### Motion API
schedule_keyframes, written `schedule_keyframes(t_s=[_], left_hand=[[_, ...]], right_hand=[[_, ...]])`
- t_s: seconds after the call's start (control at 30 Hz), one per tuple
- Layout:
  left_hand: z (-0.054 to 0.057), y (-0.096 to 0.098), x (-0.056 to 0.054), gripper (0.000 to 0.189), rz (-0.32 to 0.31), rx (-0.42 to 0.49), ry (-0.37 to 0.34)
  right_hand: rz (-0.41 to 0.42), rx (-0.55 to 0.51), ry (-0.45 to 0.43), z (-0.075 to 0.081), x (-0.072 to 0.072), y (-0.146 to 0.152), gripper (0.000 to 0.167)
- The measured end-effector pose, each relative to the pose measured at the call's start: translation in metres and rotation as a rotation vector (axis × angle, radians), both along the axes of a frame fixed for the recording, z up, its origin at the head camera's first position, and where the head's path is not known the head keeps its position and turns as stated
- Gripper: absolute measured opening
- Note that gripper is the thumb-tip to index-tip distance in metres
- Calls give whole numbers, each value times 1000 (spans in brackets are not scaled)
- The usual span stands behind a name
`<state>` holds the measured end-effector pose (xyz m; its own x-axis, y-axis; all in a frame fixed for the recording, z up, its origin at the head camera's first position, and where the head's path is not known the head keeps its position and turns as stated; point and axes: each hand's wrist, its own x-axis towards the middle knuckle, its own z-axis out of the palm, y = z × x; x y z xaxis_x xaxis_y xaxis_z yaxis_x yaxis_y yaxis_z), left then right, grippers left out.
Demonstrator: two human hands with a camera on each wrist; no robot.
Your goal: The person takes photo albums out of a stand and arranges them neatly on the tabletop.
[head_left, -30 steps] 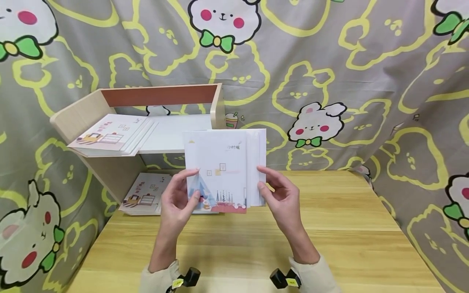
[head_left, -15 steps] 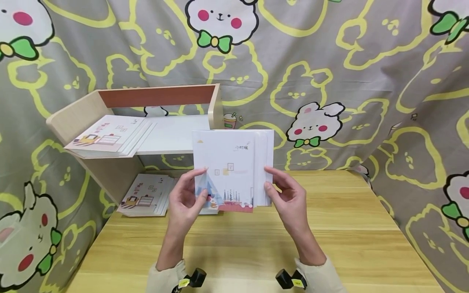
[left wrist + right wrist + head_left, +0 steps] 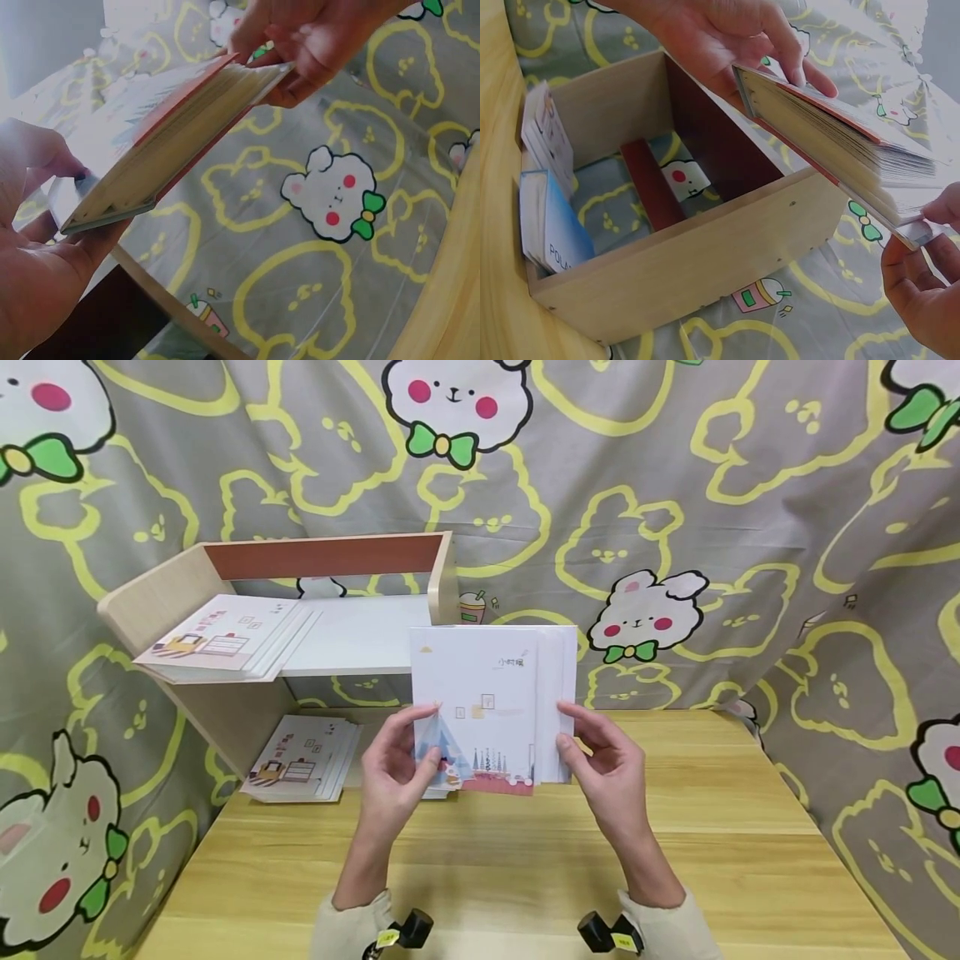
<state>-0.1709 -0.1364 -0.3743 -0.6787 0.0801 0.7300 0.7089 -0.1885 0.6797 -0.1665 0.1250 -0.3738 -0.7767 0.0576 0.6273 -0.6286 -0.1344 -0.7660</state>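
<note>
Both hands hold up a square white book [image 3: 480, 668] in front of the person, its cover printed with a blue tent, small trees and a pink strip. The left hand [image 3: 397, 768] grips its left edge, thumb on the front cover. At the other edge, the right hand [image 3: 607, 768] pinches the pages or back cover between thumb and fingers. The pages reach out past the front cover on the right. In the right wrist view, the book [image 3: 832, 142] shows thick pages slightly fanned between red-edged covers. The fingers behind it are partly hidden.
A wooden two-level shelf [image 3: 444, 578] stands at the back left of the table [image 3: 675, 827]. Several white books [image 3: 225, 631] lie on its upper level, and more books [image 3: 296, 764] lie below. A blue book [image 3: 559, 229] stands in the shelf. A patterned curtain [image 3: 540, 527] hangs behind.
Both hands have moved a little to the right with the book between them. Their hold on it looks the same.
</note>
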Motion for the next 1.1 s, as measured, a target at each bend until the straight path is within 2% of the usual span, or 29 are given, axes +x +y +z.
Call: schedule_keyframes(t_s=[0.13,0.37,0.73,1.1], left_hand=[[-1,4,0,49,-1,11,3],[-4,10,0,48,12,15,4],[-4,22,-2,48,-19,15,7],[-5,39,-8,47,-47,17,48]], right_hand=[[3,-9,11,1,0,3,37],[-5,39,-20,1,2,11,39],[2,11,-29,2,5,23,40],[-14,-3,-46,1,7,38,40]])
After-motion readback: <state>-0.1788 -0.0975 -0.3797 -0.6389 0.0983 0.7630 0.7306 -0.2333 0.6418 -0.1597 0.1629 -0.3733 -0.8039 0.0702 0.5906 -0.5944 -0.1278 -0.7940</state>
